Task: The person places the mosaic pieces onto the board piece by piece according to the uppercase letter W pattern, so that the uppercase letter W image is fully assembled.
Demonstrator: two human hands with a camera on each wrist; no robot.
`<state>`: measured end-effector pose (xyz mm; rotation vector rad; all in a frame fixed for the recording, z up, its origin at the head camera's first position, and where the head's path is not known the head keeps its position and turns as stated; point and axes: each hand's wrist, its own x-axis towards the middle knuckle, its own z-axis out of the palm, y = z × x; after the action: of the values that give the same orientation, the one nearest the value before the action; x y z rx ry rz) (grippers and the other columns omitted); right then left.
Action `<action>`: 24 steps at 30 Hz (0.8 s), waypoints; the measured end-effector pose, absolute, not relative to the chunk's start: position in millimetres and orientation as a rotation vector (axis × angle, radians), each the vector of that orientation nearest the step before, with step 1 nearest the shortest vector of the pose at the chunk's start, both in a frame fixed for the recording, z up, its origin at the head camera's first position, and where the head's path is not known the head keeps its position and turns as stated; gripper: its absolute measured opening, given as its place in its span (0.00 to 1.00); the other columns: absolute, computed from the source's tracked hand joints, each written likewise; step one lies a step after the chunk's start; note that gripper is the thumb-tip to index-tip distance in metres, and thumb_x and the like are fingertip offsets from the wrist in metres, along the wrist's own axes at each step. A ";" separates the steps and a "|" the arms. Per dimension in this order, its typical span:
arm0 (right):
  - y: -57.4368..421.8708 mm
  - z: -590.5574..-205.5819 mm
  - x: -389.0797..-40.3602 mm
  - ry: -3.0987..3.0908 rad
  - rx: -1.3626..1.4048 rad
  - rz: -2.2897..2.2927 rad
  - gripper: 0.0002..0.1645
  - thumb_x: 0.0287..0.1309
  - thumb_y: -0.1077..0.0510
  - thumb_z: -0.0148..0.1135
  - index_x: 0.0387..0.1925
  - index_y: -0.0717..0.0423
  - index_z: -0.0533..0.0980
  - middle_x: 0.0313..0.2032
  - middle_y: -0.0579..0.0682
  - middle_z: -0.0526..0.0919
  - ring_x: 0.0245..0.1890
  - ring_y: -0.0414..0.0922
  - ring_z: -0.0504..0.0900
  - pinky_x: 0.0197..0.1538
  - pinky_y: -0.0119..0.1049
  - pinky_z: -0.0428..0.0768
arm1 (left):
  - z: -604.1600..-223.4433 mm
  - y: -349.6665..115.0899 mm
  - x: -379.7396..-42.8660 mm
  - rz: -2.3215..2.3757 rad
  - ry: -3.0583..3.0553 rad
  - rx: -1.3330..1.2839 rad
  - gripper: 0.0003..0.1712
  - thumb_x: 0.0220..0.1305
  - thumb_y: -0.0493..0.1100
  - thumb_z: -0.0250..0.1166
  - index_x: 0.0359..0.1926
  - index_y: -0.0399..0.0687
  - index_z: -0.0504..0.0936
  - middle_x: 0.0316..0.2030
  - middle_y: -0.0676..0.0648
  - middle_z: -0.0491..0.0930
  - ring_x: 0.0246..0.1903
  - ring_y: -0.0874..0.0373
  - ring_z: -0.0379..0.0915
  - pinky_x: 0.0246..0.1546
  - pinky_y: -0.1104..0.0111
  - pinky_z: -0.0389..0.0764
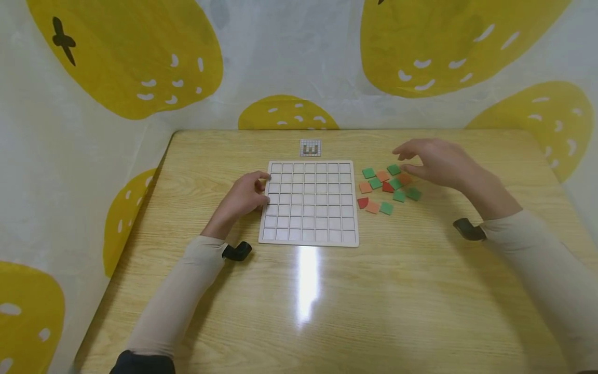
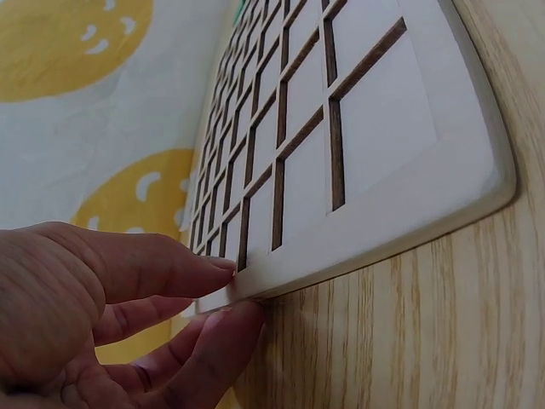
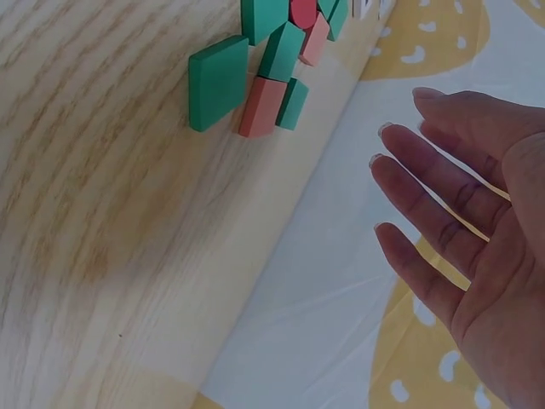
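Note:
A white grid board (image 1: 308,202) with rows of square cells lies flat on the table. At its left edge is my left hand (image 1: 245,195), its thumb and a finger touching the rim a little apart from each other. In the left wrist view one fingertip (image 2: 223,266) rests over the top of the rim. My right hand (image 1: 439,161) hovers at the far right of the scattered tiles, fingers loosely bent and holding nothing. Green tiles (image 1: 385,208), orange tiles (image 1: 365,187) and red quarter-round tiles (image 1: 363,203) lie right of the board.
A small pattern card (image 1: 310,148) sits behind the board, near the back edge of the wooden table (image 1: 374,301). White cloth with yellow fruit prints (image 1: 289,52) hangs behind and at the sides. Light glares off the tabletop in front of the board.

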<state>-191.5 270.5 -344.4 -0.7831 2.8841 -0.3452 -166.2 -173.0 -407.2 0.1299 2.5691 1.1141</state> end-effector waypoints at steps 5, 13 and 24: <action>270.6 -349.6 -194.1 2.862 -0.782 -0.341 0.25 0.62 0.59 0.69 0.60 0.59 0.78 0.49 0.59 0.86 0.53 0.60 0.82 0.53 0.63 0.77 | -407.1 -170.6 -168.2 1.091 2.597 0.113 0.36 0.56 0.29 0.67 0.67 0.43 0.73 0.47 0.40 0.74 0.44 0.48 0.68 0.38 0.62 0.75; 271.6 -363.4 -202.7 2.816 -0.781 -0.333 0.22 0.62 0.63 0.67 0.58 0.61 0.79 0.51 0.59 0.85 0.54 0.61 0.81 0.53 0.63 0.78 | -407.3 -169.9 -169.4 1.066 2.631 0.096 0.36 0.54 0.27 0.66 0.66 0.41 0.73 0.45 0.40 0.74 0.43 0.47 0.69 0.38 0.62 0.76; 274.7 -382.3 -215.5 2.799 -0.772 -0.387 0.16 0.62 0.67 0.62 0.51 0.61 0.83 0.51 0.60 0.83 0.53 0.62 0.81 0.54 0.61 0.78 | -409.2 -170.5 -169.0 1.084 2.619 0.109 0.36 0.56 0.28 0.67 0.67 0.41 0.72 0.46 0.39 0.74 0.43 0.48 0.70 0.35 0.64 0.77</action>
<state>-215.5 274.7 -382.3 -0.7716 2.7989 -0.3873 -169.0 -170.5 -409.2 0.1087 2.6192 1.0840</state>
